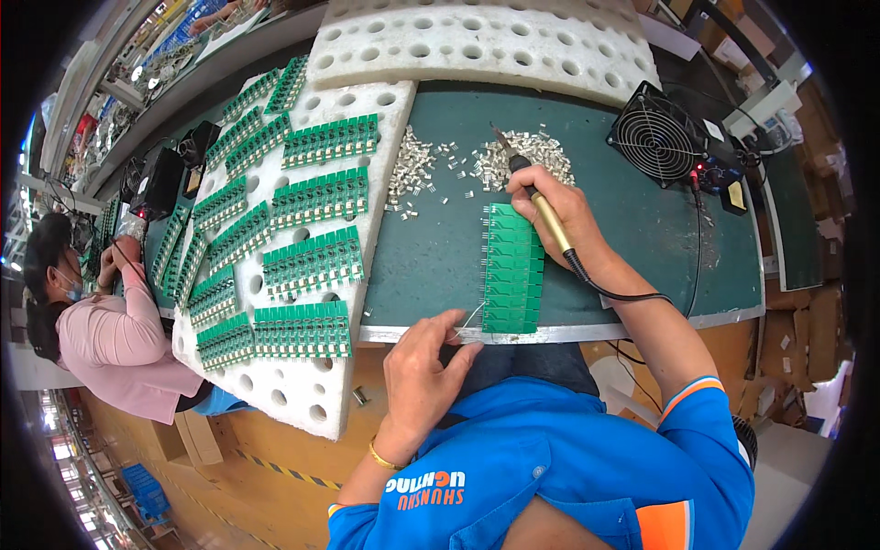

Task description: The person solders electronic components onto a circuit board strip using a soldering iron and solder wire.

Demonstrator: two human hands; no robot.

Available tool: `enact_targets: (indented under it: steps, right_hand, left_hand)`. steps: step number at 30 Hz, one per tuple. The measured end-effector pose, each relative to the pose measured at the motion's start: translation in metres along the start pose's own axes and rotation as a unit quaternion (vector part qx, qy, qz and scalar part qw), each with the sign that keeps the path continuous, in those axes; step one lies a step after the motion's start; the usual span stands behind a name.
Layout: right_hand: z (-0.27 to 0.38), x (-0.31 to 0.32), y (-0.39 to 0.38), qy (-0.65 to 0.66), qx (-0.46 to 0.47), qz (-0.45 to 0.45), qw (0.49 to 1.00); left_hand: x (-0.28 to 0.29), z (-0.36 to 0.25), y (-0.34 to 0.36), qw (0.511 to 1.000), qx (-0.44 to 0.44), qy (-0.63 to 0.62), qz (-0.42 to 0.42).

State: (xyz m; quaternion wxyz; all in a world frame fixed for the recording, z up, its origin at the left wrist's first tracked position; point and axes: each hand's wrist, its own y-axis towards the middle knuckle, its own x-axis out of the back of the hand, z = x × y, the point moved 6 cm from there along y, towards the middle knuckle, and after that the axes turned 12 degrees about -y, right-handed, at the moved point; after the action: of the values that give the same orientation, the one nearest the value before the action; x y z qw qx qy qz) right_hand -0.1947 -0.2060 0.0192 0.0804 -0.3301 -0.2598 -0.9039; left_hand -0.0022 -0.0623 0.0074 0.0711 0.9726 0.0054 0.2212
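My right hand (566, 214) grips a soldering iron (551, 224) with a gold handle and black cable, its tip raised over a pile of small metal components (555, 156). Below that hand a green circuit board panel (509, 280) lies lengthwise at the table's front edge, small pins along its left side. My left hand (426, 371), at the panel's lower left, pinches a thin silvery wire (470, 317) that reaches toward the panel's pins. A second pile of components (410, 165) lies farther left.
A white foam board (326, 394) with rows of green boards stands left; another foam board (486, 32) lies at the back. A black fan (655, 137) and a control box (711, 174) sit right. A co-worker in pink (110, 348) works at far left.
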Motion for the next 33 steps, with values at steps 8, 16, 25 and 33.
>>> enact_targets:
  steps: [8, 16, 25, 33]
  right_hand:
    - [-0.004, -0.015, 0.005, -0.064, 0.045, 0.039, 0.996]
    - [-0.004, -0.018, 0.008, -0.083, 0.081, 0.032, 0.993]
    - [-0.002, -0.021, 0.01, -0.091, 0.1, 0.033, 0.99]
    - [-0.004, -0.025, 0.016, -0.09, 0.116, 0.037, 0.988]
  left_hand:
    - [-0.007, 0.0, 0.006, 0.998, -0.039, 0.04, -0.003]
    - [-0.009, -0.002, 0.011, 0.998, -0.034, 0.053, 0.003]
    - [-0.011, -0.003, 0.013, 0.997, -0.02, 0.074, 0.025]
    - [-0.012, -0.001, 0.017, 0.997, -0.035, 0.064, 0.02]
